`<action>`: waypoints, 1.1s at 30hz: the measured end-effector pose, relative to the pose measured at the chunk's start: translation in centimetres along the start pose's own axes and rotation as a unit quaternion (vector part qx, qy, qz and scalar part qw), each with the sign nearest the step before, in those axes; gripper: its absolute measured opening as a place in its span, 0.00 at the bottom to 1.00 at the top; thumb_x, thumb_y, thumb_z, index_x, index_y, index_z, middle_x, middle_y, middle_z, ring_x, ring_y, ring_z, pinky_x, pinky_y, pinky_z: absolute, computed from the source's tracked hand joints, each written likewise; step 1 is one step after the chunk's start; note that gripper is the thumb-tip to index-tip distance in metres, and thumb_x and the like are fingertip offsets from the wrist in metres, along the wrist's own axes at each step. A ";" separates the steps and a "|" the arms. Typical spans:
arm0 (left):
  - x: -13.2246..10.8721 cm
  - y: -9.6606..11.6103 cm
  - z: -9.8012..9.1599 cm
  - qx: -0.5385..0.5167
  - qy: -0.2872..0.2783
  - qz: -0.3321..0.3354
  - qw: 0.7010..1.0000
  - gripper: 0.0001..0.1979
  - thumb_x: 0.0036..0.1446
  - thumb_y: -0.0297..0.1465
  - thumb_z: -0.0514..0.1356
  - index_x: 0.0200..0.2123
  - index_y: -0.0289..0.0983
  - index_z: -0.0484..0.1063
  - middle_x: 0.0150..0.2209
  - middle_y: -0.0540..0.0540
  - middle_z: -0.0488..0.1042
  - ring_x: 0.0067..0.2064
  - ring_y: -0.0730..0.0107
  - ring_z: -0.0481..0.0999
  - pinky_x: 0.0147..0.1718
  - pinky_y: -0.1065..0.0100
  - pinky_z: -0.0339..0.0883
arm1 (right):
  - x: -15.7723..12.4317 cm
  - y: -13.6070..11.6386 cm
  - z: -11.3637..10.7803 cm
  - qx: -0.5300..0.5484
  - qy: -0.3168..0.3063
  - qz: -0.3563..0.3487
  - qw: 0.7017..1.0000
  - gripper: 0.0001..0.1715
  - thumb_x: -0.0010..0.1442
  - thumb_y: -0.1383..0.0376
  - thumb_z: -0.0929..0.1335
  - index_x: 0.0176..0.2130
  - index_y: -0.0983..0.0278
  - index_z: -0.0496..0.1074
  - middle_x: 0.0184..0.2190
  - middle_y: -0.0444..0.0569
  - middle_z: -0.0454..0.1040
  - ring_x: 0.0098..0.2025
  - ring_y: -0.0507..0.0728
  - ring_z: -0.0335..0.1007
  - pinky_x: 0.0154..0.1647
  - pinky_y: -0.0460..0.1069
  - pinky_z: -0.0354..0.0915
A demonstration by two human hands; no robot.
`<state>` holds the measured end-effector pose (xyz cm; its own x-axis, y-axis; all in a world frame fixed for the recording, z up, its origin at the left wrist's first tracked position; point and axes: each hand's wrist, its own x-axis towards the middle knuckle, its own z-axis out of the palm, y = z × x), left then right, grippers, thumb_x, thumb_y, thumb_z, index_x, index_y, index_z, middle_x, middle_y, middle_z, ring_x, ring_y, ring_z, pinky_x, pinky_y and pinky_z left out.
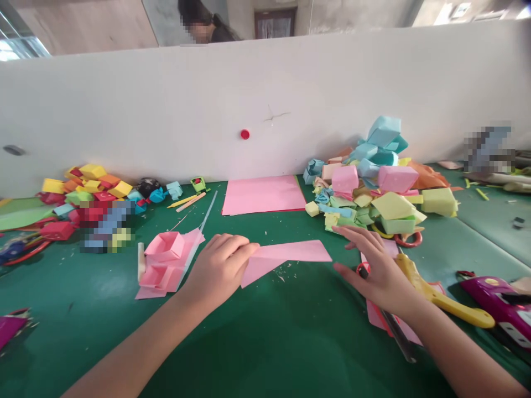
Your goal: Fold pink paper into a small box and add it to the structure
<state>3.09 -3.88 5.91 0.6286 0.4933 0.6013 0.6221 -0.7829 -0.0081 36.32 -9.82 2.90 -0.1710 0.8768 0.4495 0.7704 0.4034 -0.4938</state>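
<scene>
Folded pink paper (294,252), one: mid green table (290,337), left end pinched in the left hand (219,262). Right hand (375,271), one: fingers spread wide, just beyond the paper's right end. Pink boxes (166,246), two: left of the left hand. Pink sheets (265,194), stacked, count unclear: against the white partition (166,105). Paper blocks (398,179), two heaps, too jumbled to count. Yellow tool (460,310), one: beside the right forearm. Red disc (245,134), one: on the partition.
</scene>
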 end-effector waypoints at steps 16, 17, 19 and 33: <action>-2.5 -0.4 6.0 -0.026 -0.104 0.034 0.994 0.25 0.67 0.20 0.48 0.62 0.39 0.69 0.64 0.42 0.69 0.68 0.54 0.64 0.63 0.49 0.65 | -0.5 1.2 3.8 -0.191 -0.075 -0.061 0.977 0.27 0.68 0.63 0.64 0.65 0.52 0.65 0.67 0.46 0.64 0.63 0.71 0.61 0.59 0.69 0.66; -2.5 -0.4 6.0 -0.031 -0.114 0.030 0.992 0.24 0.68 0.22 0.49 0.63 0.39 0.69 0.65 0.41 0.68 0.69 0.53 0.63 0.64 0.49 0.65 | -0.5 1.3 3.9 -0.195 -0.086 -0.056 0.975 0.28 0.68 0.62 0.64 0.65 0.52 0.65 0.68 0.47 0.64 0.64 0.71 0.60 0.59 0.70 0.66; -2.4 -0.4 6.0 -0.046 -0.129 0.020 0.990 0.21 0.69 0.26 0.50 0.63 0.38 0.68 0.66 0.41 0.66 0.69 0.52 0.63 0.64 0.48 0.64 | -0.6 1.5 4.1 -0.192 -0.104 -0.052 0.974 0.28 0.68 0.62 0.63 0.65 0.53 0.65 0.68 0.48 0.64 0.65 0.71 0.59 0.59 0.69 0.66; -2.3 -0.9 6.4 -0.079 -0.186 -0.030 0.979 0.19 0.70 0.31 0.52 0.60 0.40 0.72 0.68 0.40 0.63 0.68 0.50 0.64 0.64 0.45 0.63 | -0.9 1.7 4.6 -0.194 -0.151 -0.050 0.968 0.26 0.71 0.63 0.59 0.65 0.56 0.66 0.66 0.48 0.66 0.65 0.70 0.58 0.59 0.68 0.65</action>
<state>4.08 -1.83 -0.61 0.7377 0.6215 0.2638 0.6021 -0.7823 0.1596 34.94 -8.69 -1.73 -0.3827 0.8987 0.2142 0.9036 0.4124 -0.1157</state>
